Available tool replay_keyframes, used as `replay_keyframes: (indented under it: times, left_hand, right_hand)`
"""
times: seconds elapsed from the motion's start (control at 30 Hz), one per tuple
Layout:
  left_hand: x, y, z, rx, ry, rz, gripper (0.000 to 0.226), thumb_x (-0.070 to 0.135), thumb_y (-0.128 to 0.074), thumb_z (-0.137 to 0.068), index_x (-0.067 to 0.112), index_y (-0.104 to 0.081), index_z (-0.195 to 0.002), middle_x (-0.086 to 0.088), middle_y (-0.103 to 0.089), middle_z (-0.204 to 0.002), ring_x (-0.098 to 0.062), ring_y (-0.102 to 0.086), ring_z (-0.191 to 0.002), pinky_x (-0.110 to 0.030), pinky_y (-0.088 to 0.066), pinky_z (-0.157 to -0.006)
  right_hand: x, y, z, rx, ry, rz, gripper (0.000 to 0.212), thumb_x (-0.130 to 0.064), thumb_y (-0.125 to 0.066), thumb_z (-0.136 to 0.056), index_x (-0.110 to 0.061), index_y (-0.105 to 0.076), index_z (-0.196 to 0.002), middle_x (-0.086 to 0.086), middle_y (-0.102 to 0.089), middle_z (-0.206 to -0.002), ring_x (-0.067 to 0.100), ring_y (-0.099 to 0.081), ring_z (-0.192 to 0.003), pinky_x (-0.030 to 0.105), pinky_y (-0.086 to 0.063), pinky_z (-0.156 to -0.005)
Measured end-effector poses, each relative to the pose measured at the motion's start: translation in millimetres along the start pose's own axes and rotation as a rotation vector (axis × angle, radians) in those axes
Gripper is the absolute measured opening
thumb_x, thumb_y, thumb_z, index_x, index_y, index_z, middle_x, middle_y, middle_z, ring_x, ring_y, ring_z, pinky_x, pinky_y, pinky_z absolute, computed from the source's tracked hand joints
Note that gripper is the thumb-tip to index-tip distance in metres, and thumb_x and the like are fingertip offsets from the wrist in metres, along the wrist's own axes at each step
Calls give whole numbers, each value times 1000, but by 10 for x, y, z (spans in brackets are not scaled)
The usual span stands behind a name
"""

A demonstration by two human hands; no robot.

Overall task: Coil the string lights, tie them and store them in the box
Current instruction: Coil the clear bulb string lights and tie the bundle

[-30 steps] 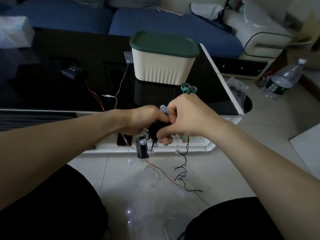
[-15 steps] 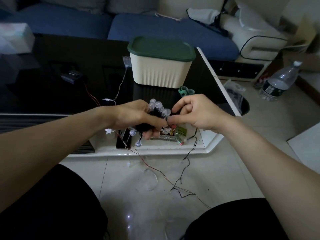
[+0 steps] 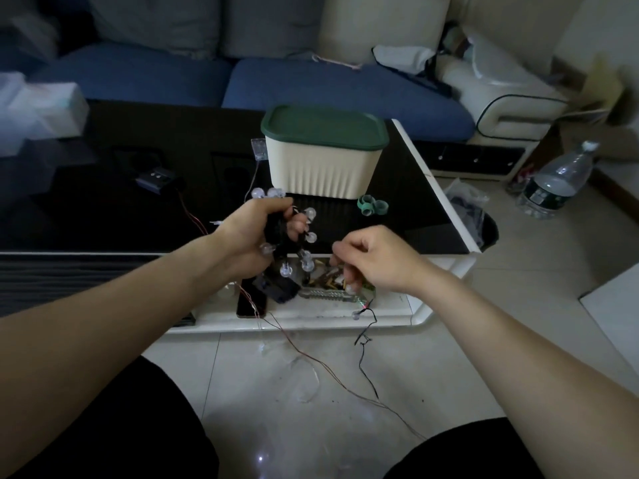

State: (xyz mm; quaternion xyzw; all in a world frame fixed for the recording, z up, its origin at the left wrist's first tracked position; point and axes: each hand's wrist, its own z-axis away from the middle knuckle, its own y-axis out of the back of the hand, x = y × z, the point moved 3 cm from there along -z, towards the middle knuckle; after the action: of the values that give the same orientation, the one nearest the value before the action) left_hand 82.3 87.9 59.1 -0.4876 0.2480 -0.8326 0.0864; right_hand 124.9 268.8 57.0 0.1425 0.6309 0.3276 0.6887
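Note:
My left hand point(image 3: 256, 229) is closed around a bundle of black-wired string lights point(image 3: 304, 240), with clear round bulbs sticking out above and below the fist. My right hand point(image 3: 373, 261) is a short way to the right, fingers pinched on the loose black wire, whose tail point(image 3: 363, 344) hangs to the floor with one bulb on it. The cream box with a green lid point(image 3: 325, 157) stands shut on the black table behind my hands. Green ties point(image 3: 371, 206) lie at the box's front right corner.
A second, thin copper-wire string point(image 3: 311, 357) trails from the table over the tiled floor. A small black battery box point(image 3: 155, 176) lies at table left, a phone point(image 3: 250, 302) and clutter on the lower shelf. A water bottle point(image 3: 556, 181) stands at right; a blue sofa behind.
My hands have drawn apart: the left has risen toward the box with the bundle, and the right has moved right and down along the loose wire. The camera view has tilted.

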Motion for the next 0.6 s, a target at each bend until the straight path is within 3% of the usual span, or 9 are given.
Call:
replay_keyframes:
  times: [0.07,0.2,0.23,0.3,0.37,0.43,0.5,0.6]
  left_hand:
    - [70,22,-20,17,-54,104,26,16,-44,-103,11,-48,-77,-6,-62,-71,-10,-57,-57,-16,-49,-59]
    - [62,-44,17,-71,-118,21,9,10,-51,-98,6,-59,-98,-6,-68,-85,-10,-60,-70,-24,-47,-85]
    - [40,-71,27,-58,-115,-8,11,9,-55,-96,4,-61,-104,-8,-71,-93,-11,-62,-72,-27,-48,-86]
    - [-57,-118,51,-57,-63,-94,23,11,-61,-88,4,-59,-111,-14,-70,-110,-12,-61,-75,-30,-47,-73]
    - [-188,-146,78,-93,39,-209,30,20,-60,-85,4,-58,-111,-17,-67,-114,-18,-55,-76,-31,-41,-67]
    - [-296,-143,101,-79,76,-274,31,18,-55,-91,-4,-60,-113,-24,-65,-113,-27,-63,-83,-34,-50,-70]
    - [-363,-138,95,-69,37,-307,26,12,-55,-91,-6,-64,-107,-27,-64,-101,-28,-65,-83,-30,-54,-67]
    - [-391,-156,69,-69,-21,-403,20,11,-60,-89,-5,-67,-96,-20,-66,-89,-28,-64,-80,-30,-52,-66]
  right_hand:
    - [-33,-88,22,-28,1,23,29,-25,-49,-105,-11,-70,-91,0,-70,-68,14,-68,-59,23,-51,-58]
    - [-128,-251,45,-34,34,33,24,-23,-49,-105,-14,-68,-92,0,-67,-69,4,-61,-49,21,-48,-51]
    - [-161,-276,50,-25,68,82,24,-23,-50,-104,-15,-68,-89,-3,-64,-67,1,-56,-47,20,-46,-52]
    - [-225,-321,60,-46,147,252,28,-24,-52,-102,-18,-66,-79,-11,-55,-66,-1,-54,-54,17,-39,-54]
    - [-242,-358,65,-111,175,380,34,-24,-53,-101,-17,-61,-68,-2,-58,-72,9,-57,-66,27,-40,-57]
    - [-230,-339,74,-182,146,413,35,-25,-55,-100,-9,-65,-71,7,-63,-82,1,-54,-69,25,-42,-61]
    - [-226,-279,96,-217,99,384,35,-27,-59,-98,-14,-67,-67,1,-67,-73,-7,-51,-59,18,-37,-57]
    - [-253,-139,99,-110,107,290,34,-25,-67,-93,-25,-65,-59,-3,-65,-57,2,-54,-49,18,-41,-52]
